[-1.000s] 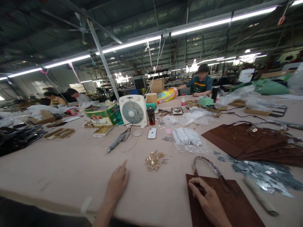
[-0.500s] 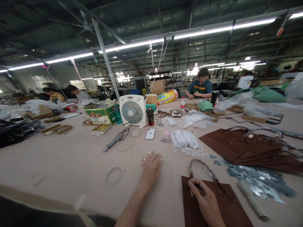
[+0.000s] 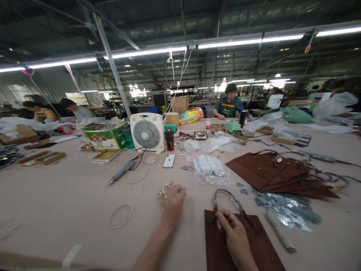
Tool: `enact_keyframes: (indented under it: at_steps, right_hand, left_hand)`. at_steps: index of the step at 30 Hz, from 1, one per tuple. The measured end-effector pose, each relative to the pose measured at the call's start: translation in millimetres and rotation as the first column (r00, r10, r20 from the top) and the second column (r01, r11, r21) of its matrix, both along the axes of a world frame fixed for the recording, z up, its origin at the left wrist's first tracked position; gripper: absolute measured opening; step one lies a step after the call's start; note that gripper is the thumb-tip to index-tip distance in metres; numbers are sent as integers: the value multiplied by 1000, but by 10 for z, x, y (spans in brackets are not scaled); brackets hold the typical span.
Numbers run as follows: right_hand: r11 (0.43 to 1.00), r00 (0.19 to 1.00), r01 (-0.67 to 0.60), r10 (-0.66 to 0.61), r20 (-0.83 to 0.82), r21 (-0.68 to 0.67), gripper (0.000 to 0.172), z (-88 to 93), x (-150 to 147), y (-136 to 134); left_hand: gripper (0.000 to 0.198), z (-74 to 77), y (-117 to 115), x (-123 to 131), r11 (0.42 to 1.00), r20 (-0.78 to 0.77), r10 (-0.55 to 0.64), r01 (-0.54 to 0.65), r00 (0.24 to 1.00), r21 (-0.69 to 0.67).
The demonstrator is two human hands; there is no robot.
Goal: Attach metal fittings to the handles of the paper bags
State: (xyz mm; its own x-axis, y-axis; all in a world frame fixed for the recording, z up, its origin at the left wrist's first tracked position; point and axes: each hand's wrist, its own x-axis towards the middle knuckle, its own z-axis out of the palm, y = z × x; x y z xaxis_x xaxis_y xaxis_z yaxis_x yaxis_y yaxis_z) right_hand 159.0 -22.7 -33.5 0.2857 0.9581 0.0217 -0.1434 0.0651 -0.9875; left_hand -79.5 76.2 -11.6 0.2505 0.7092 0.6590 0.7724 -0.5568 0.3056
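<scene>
My right hand (image 3: 234, 235) lies over a brown bag panel (image 3: 214, 248), thumb and forefinger pinched at the lower left end of its wrapped bag handle (image 3: 229, 194). The handle arches up past the panel's top edge. To the left, my left hand (image 3: 174, 201) rests at the right side of a small pile of gold-coloured metal fittings (image 3: 163, 192). Its fingers are bent together; what lies between them, if anything, is hidden. Beside my right hand is a grey-beige, rod-like tool (image 3: 280, 231).
Grey metal plates (image 3: 290, 209) and stacked brown panels (image 3: 270, 171) lie to the right. Ahead are a bag of white pieces (image 3: 210, 167), a phone (image 3: 168, 161), a fan (image 3: 147, 132) and a corded electric screwdriver (image 3: 121, 173). A co-worker (image 3: 229, 103) sits across the table.
The view has turned right, so things appear further left. My left hand has shifted to the pile's right side, uncovering more fittings. My right hand stays at the handle's end.
</scene>
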Motion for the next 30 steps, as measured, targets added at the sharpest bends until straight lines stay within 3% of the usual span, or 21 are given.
enact_keyframes:
  at_steps: [3,6,9,12,19,30]
  right_hand:
    - [999,984,22,-16,-176,33,40,91,-14,18]
    - [990,904,135,-108,-414,38,41,160,17,57]
    - [977,795,215,-170,-582,8,44,161,85,88]
    - [975,732,220,-149,-665,23,38,100,160,98]
    - [983,695,184,-124,-708,9,32,21,213,91]
    - [974,754,227,-190,-629,-22,39,57,157,102]
  left_hand:
    - [24,137,-130,361,983,256,-172,181,951,-11]
    - [19,220,-320,841,931,449,-278,353,849,-92]
    - [18,204,-468,1268,861,564,-323,483,760,-159]
    - [20,134,-530,1520,822,611,-342,542,714,-173]
    - [23,40,-566,1539,820,609,-322,535,725,-204]
    - [26,29,-557,1533,839,613,-319,516,723,-172]
